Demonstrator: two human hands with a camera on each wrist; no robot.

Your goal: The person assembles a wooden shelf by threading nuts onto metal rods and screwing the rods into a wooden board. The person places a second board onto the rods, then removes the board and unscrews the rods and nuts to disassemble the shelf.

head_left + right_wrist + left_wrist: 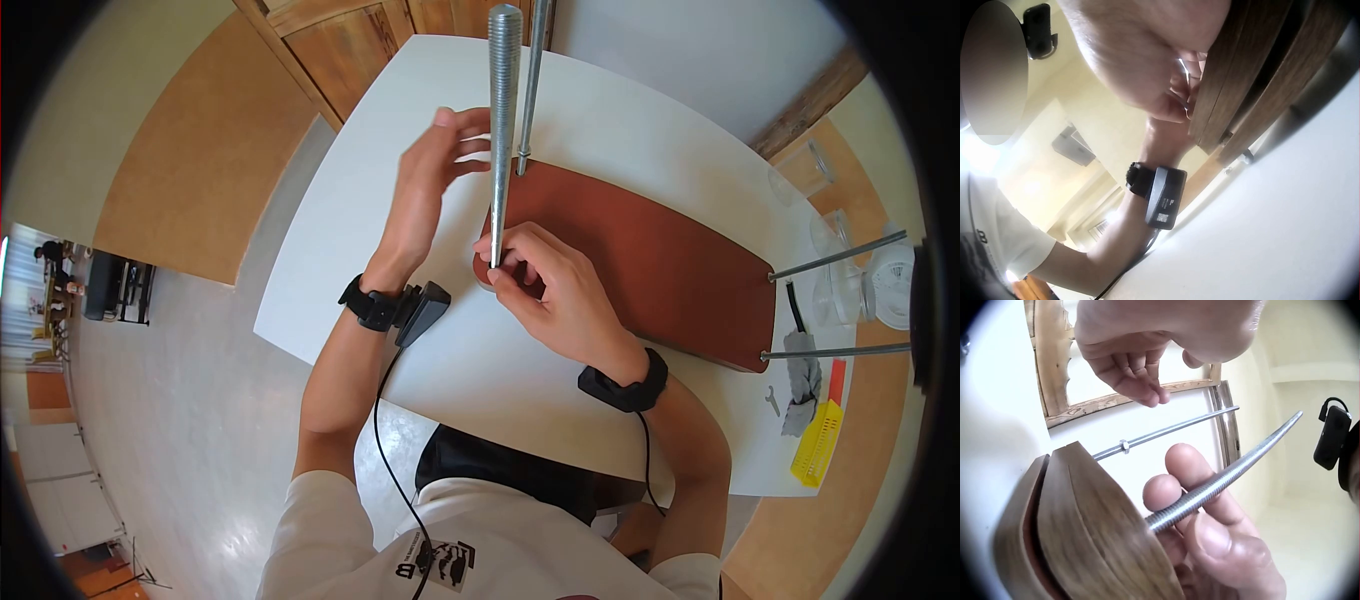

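My right hand pinches a threaded rod low down, thumb on one side and fingers on the other. This rod stands up at the near left corner of a reddish-brown board lying on the table. In the left wrist view the board's wood-grain edge shows in layers. My left hand is raised to the left of the rods, its fingers loosely bent with nothing in them. A second threaded rod rises from the far left corner, with a hex nut low on it.
Two more rods, one farther and one nearer, rise from the board's right end. On the right of the white table are a small wrench, a grey cloth, a yellow basket and clear containers.
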